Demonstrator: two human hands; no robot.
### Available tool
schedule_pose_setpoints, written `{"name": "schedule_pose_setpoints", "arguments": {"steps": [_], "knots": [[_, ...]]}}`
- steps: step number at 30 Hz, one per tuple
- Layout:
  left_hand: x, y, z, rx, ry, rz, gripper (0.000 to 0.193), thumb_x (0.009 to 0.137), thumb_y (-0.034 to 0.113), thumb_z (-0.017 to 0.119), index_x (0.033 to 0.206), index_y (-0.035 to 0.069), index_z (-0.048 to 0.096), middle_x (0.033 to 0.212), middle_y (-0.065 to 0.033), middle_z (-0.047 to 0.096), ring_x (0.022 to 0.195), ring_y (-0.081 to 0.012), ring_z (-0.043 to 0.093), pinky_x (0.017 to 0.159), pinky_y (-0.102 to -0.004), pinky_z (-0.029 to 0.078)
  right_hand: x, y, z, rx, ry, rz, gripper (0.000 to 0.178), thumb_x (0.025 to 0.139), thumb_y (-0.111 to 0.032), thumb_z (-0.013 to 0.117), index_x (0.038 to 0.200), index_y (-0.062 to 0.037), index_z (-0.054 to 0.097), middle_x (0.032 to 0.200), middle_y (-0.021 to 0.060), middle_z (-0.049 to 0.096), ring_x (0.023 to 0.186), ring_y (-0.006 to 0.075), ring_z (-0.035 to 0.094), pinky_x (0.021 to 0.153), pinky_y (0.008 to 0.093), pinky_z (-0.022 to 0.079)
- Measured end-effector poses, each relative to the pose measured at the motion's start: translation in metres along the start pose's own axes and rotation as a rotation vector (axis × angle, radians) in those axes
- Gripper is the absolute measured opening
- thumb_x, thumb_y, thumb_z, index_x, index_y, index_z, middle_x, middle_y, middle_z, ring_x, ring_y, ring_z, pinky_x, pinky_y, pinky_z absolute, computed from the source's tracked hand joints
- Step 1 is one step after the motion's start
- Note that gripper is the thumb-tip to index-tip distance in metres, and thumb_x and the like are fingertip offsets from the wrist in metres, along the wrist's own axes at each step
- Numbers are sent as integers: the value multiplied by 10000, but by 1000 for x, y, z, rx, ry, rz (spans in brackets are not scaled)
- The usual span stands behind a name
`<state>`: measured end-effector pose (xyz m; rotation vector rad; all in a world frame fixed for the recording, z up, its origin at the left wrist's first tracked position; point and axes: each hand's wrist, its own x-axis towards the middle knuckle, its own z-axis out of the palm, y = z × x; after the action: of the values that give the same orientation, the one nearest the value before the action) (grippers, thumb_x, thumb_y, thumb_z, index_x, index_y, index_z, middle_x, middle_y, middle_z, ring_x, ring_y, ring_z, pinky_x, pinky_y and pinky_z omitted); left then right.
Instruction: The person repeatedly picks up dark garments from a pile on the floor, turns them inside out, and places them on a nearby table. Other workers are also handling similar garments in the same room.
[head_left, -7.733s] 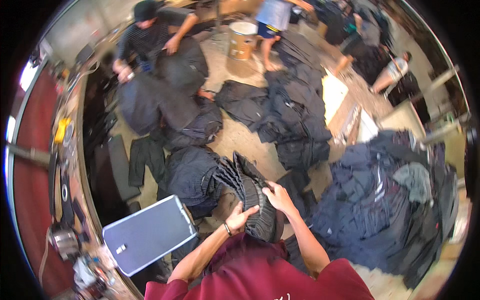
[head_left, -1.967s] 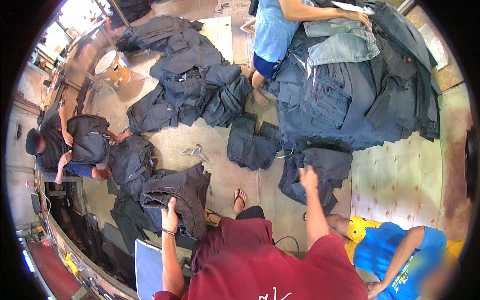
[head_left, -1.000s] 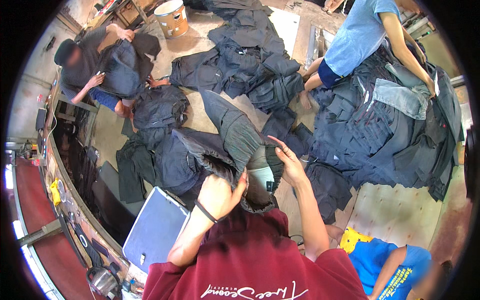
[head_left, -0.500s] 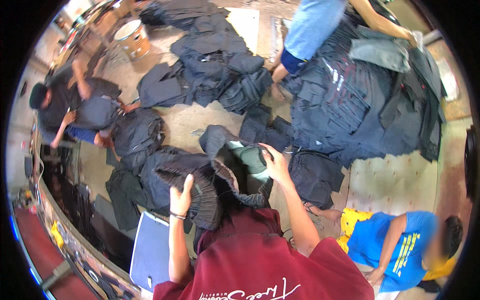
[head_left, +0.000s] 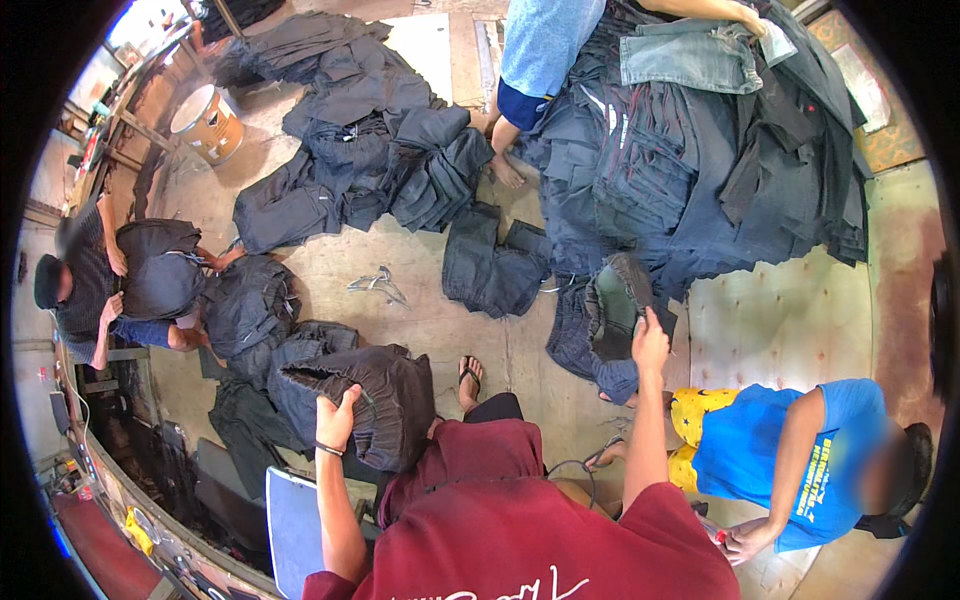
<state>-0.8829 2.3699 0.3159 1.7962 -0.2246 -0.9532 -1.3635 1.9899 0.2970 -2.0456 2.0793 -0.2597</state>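
Note:
In my left hand (head_left: 338, 415), closed on its edge, is a pair of dark trousers (head_left: 395, 405) with a gathered elastic waistband, bunched up close to my body. Out to the right, my right hand (head_left: 650, 338) pinches the waistband of another pair of dark trousers (head_left: 618, 300), its opening turned up so the greenish-grey inside shows. This second pair hangs over a stack of folded dark garments (head_left: 570, 335), and I cannot tell whether it touches them. My two hands are far apart.
Piles of dark clothes (head_left: 350, 150) lie across the floor, the largest heap (head_left: 720, 190) at far right beside a standing person. One person (head_left: 90, 290) sits at left, another in blue (head_left: 790, 460) at near right. A drum (head_left: 207, 125) and a blue-grey panel (head_left: 297, 530) stand at left.
My right hand has moved right and away from my left, carrying its trousers over to the garment stack. My left hand has shifted slightly left and down, still gripping its pair.

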Motion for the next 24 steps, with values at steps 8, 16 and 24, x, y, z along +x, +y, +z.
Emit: {"name": "schedule_pose_setpoints", "arguments": {"steps": [8,16,24], "knots": [[0,20,33,243,-181,141,236,914,55,640,1112,-58,697,1050,-136,752,961,-225,688,901,-352,516,-51,-97,130,274,-573,-151,638,966,-517,605,1325,11,607,1238,299,661,1176,444,640,986,492,509],[18,53,56,350,-277,272,294,965,223,625,969,-67,674,839,-266,684,745,-284,648,729,-432,500,-164,-310,56,950,-974,-768,911,838,-315,841,1580,-138,342,1300,278,623,1172,315,638,974,394,525],[-41,127,29,759,290,659,389,879,89,608,1237,-41,530,1060,-290,603,995,-486,604,872,-501,511,-116,-305,48,1070,-985,-279,355,996,-69,563,1344,-3,592,1111,-17,672,999,80,571,906,241,441]]}}
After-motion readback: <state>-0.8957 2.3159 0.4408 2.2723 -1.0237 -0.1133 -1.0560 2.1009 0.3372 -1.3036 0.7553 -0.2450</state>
